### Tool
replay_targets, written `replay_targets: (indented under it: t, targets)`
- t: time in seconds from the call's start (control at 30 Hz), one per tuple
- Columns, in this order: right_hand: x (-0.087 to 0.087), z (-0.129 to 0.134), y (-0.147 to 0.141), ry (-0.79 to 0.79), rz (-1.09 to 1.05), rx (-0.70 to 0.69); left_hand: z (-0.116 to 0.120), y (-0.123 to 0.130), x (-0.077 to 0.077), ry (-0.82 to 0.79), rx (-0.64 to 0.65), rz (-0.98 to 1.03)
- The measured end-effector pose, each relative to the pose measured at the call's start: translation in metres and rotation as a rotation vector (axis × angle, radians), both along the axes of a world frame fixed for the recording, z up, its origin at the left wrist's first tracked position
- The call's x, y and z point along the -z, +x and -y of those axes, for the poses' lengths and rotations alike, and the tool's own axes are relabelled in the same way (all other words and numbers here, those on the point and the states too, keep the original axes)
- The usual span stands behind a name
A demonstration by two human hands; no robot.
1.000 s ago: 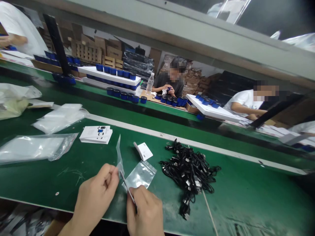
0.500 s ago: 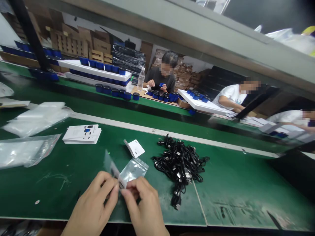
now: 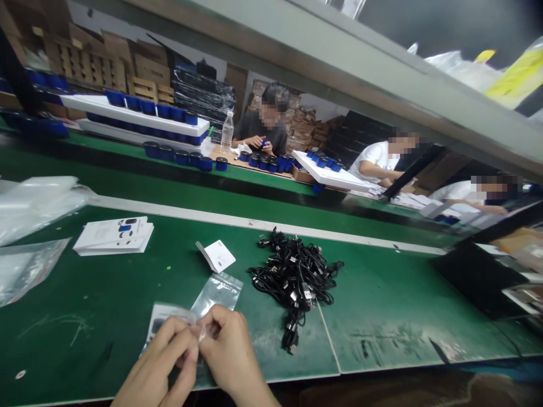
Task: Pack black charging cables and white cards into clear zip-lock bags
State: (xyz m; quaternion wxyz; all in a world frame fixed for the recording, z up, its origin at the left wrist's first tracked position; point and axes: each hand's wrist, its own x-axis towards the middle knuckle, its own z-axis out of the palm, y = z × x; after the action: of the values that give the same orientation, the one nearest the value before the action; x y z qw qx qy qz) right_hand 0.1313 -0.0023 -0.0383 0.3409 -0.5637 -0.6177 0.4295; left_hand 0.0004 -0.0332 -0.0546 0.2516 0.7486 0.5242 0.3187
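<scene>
Plastic sleeve (image 3: 163, 325) with what looks like a printed card inside sits low in view near the front edge of the green workbench (image 3: 106, 333), pinched along its top edge. The left hand (image 3: 159, 362) and right hand (image 3: 227, 345) are both closed into tight fingertip pinches, meeting at that edge, with nothing open about either one. The sleeve lies mostly on the left hand's side. Just past the right hand, and closer to it than to the left, a zip-top bag (image 3: 217, 294) lies on the bench, its long axis angled up and right toward a folded white leaflet (image 3: 216, 255). Can't make out anything inside the bag. Off to the right there's a heap of tangled black cables (image 3: 292, 282), with one tail trailing toward the front edge. Over on the left are a stack of printed cards (image 3: 112, 236) and a loose clear bag (image 3: 25, 271), while blue-lidded jars (image 3: 182, 158) line the bench across the way.
</scene>
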Motion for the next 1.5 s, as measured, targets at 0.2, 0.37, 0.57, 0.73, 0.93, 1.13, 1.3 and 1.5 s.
replay_targets:
  t: [0.2, 0.37, 0.57, 0.73, 0.93, 1.13, 1.3, 1.5]
  targets:
    - [-0.054, -0.015, 0.069, 0.302, 0.381, -0.165, -0.018, -0.007, -0.004, -0.217, 0.037, -0.077]
    - [-0.066, -0.058, 0.117, 0.473, 1.000, -0.055, -0.020, -0.005, -0.005, -0.242, 0.022, -0.073]
    - [-0.064, -0.086, 0.134, 0.527, 0.878, -0.094, -0.020, -0.005, -0.001, -0.204, -0.003, -0.049]
    - [-0.061, -0.044, 0.103, 0.406, 0.228, -0.082, -0.018, -0.004, -0.002, -0.214, -0.024, -0.018]
    - [-0.029, 0.006, 0.040, 0.115, 0.179, -0.403, -0.015, -0.006, -0.002, -0.121, -0.044, 0.033]
    - [-0.018, 0.009, 0.021, 0.163, 0.304, -0.389, -0.007, -0.005, 0.005, 0.100, -0.167, -0.019]
    - [-0.030, 0.008, 0.029, 0.054, 0.112, -0.526, 0.002, -0.001, 0.003, 0.170, -0.170, -0.069]
    - [-0.015, 0.005, 0.038, -0.236, -0.372, -0.476, 0.009, 0.004, -0.013, 0.127, -0.153, -0.063]
